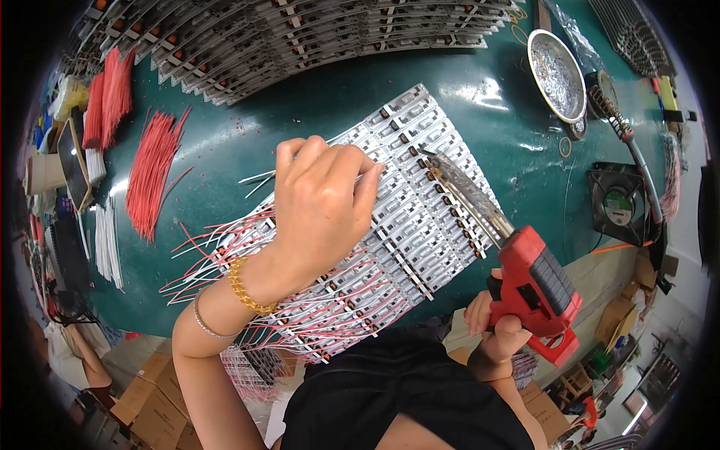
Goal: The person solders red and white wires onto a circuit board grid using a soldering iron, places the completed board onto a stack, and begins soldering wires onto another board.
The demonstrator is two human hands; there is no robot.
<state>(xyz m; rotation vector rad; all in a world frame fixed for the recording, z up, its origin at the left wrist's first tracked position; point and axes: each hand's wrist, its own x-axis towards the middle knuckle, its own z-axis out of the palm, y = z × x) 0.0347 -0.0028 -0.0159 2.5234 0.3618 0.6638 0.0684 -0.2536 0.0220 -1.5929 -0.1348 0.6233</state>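
A panel of grey-white circuit modules point(420, 251) in rows lies aslant at the table's near edge. Soldered along its lower left rows are many thin red and white wires point(337, 300), their loose ends fanning left. My left hand point(322, 199) is above the panel's upper left, fingers curled and thumb pressed to the index finger. What the pinch holds is hidden. White wire ends point(259, 178) stick out left of that hand. My right hand point(499, 330) grips a red soldering gun point(536, 285), whose long dark tip reaches up-left over the panel's upper rows.
Bundles of red wires point(154, 172) and white wires point(107, 244) lie at left on the green table point(262, 120). Stacked module panels point(315, 37) line the back. At right are a round bowl point(556, 75), a coiled iron stand point(611, 109) and a black fan point(619, 202).
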